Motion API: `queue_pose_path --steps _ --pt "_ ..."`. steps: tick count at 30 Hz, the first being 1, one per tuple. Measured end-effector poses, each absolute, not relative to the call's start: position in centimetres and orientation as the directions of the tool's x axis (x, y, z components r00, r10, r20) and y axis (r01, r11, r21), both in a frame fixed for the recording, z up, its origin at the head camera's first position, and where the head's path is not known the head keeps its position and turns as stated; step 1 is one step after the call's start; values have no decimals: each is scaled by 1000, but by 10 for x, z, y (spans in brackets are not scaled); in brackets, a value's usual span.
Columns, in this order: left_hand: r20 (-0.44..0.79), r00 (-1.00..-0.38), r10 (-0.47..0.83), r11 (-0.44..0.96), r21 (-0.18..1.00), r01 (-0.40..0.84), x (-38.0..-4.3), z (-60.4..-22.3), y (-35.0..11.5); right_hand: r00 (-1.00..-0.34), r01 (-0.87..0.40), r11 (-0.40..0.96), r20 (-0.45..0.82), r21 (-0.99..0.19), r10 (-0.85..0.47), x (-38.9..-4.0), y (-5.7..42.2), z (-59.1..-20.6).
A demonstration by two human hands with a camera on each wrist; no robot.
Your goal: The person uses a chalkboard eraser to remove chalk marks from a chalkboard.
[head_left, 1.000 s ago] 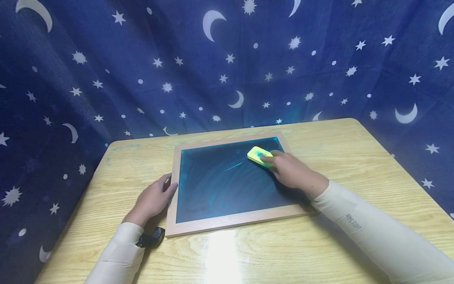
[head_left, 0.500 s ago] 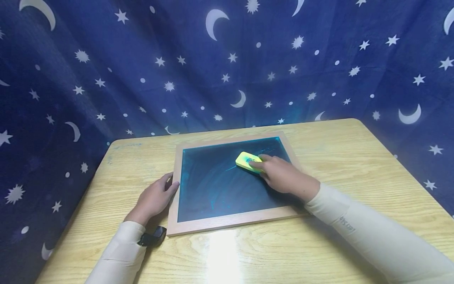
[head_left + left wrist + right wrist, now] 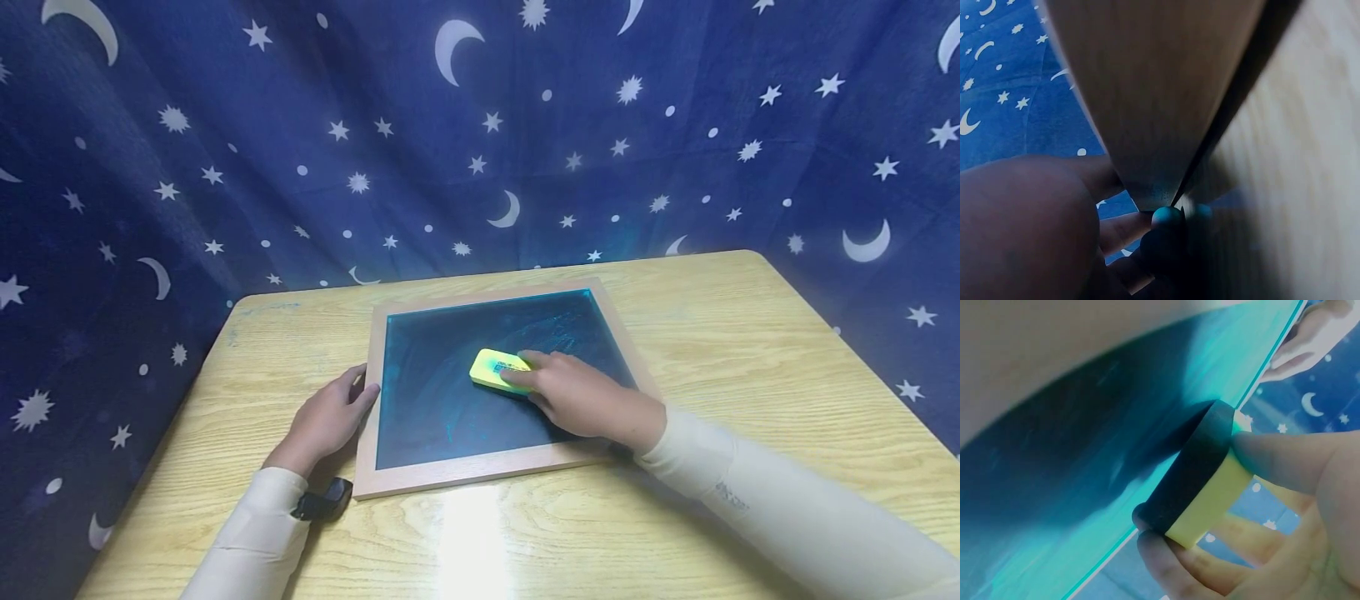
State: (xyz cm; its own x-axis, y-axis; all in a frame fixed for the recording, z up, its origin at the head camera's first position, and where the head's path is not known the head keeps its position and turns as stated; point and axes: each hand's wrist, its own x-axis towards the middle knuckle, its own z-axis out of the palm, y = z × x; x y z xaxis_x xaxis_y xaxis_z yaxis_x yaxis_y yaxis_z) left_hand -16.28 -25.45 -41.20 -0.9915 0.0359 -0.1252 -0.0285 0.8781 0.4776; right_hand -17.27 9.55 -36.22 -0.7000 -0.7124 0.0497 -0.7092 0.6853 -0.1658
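Observation:
A chalkboard (image 3: 427, 400) in a pale wooden frame lies flat on the table, its dark surface smeared with blue-green chalk. My right hand (image 3: 581, 393) grips a yellow eraser (image 3: 489, 367) between thumb and fingers near the board's middle. In the right wrist view the eraser's black felt side (image 3: 1191, 469) faces the board; the thumb is on one end and the fingers are around the other. My left hand (image 3: 327, 421) holds the frame's left edge, thumb over the top. Its fingers (image 3: 1124, 231) reach the frame's side (image 3: 1154, 112) in the left wrist view, partly in shadow.
The wooden table (image 3: 525, 550) has a bright light patch in front and faint blue smudges at its back left. A dark blue curtain (image 3: 405, 150) with moons and stars hangs behind and beside it. A black strap (image 3: 322, 502) is on the left wrist.
My right hand has swept the eraser left and toward me, from the board's upper right to its middle. The short chalk line there no longer shows. The left hand stays at the frame.

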Motion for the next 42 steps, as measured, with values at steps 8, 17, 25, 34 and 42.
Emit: queue_pose_path --steps 8,17,25,34,42 --pt "-125 -992 31 879 477 -33 -163 -412 -255 -644 -762 635 49 -126 -764 -156 86 -363" --pt "-125 -992 29 878 478 -34 -163 -413 -255 -588 -808 582 67 -94 -806 -141 77 -365" --pt "-123 -992 37 880 474 -26 -163 -412 -255 -578 -816 575 58 -60 -814 -137 75 -364" --pt "-128 -991 36 880 473 -29 -163 -412 -255 -566 -824 562 72 -71 -821 -142 74 -365" --pt "-124 -992 34 880 473 -29 -164 -413 -255 -582 -813 574 82 -97 -809 -150 72 -365"
